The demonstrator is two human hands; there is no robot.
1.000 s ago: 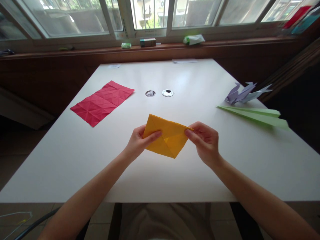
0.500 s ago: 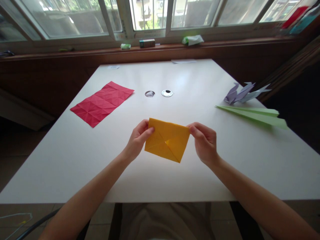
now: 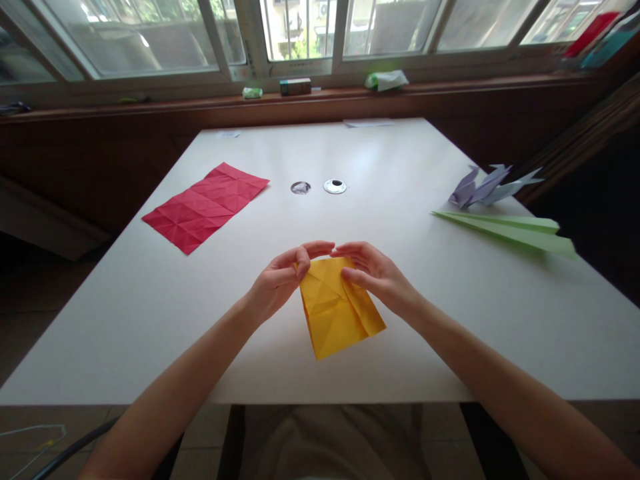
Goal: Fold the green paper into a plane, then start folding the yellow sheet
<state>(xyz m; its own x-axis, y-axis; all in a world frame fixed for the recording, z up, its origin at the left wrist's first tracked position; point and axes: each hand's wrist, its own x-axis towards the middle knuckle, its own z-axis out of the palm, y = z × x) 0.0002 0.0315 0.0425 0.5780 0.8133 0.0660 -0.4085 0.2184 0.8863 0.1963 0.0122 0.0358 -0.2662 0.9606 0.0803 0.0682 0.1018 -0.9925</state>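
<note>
A folded sheet of yellow origami paper (image 3: 335, 310), creased with diagonal and straight fold lines, is held up over the near middle of the table. My left hand (image 3: 280, 277) pinches its upper left corner between thumb and fingers. At the upper right edge, my right hand (image 3: 373, 270) grips it with the thumb on the front and the fingers behind. The fingertips of both hands nearly meet above the paper's top edge. Some of the fingers are partly hidden behind the sheet.
Creased red paper (image 3: 205, 207) lies on the white table (image 3: 165, 320) at left. At right are a light green paper plane (image 3: 510, 230) and purple and pale folded paper figures (image 3: 480, 187). Two round cable holes, one with a metal rim (image 3: 335, 187), sit in the middle.
The yellow paper has been turned to show another side and tilted, its lower end now nearer me. My right hand has moved left and my two hands are closer together.
</note>
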